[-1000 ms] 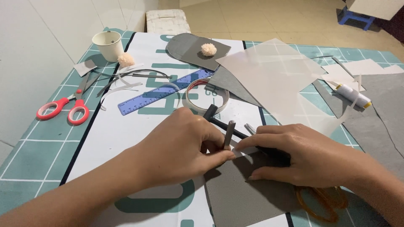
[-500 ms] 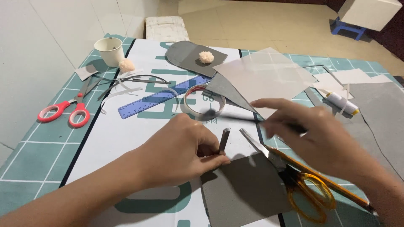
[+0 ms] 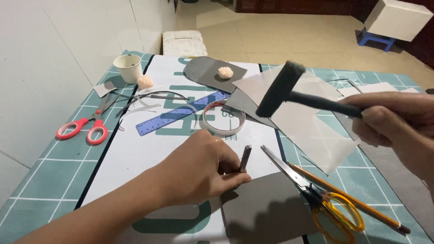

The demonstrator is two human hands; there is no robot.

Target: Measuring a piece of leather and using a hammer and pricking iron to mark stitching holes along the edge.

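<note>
My left hand [image 3: 201,169] pinches a short dark metal punch [image 3: 245,158] and holds it upright on the corner of a grey sheet [image 3: 266,212]. My right hand [image 3: 398,122] grips the handle of a black mallet [image 3: 282,90], raised in the air above and to the right of the punch, its head tilted and slightly blurred. Yellow-handled scissors [image 3: 316,194] lie open on the grey sheet just right of the punch, with a pencil [image 3: 348,199] beside them.
A tape roll [image 3: 224,118], a blue ruler [image 3: 181,115], red scissors [image 3: 83,126], a white cup [image 3: 128,68], pom-poms [image 3: 225,72] and grey and translucent sheets [image 3: 307,122] lie on the green cutting mat [image 3: 40,167]. A white box stands on the floor behind.
My right hand left the punch, picked up the black mallet and lifted it high to the right. My left hand kept the punch upright on the grey sheet.
</note>
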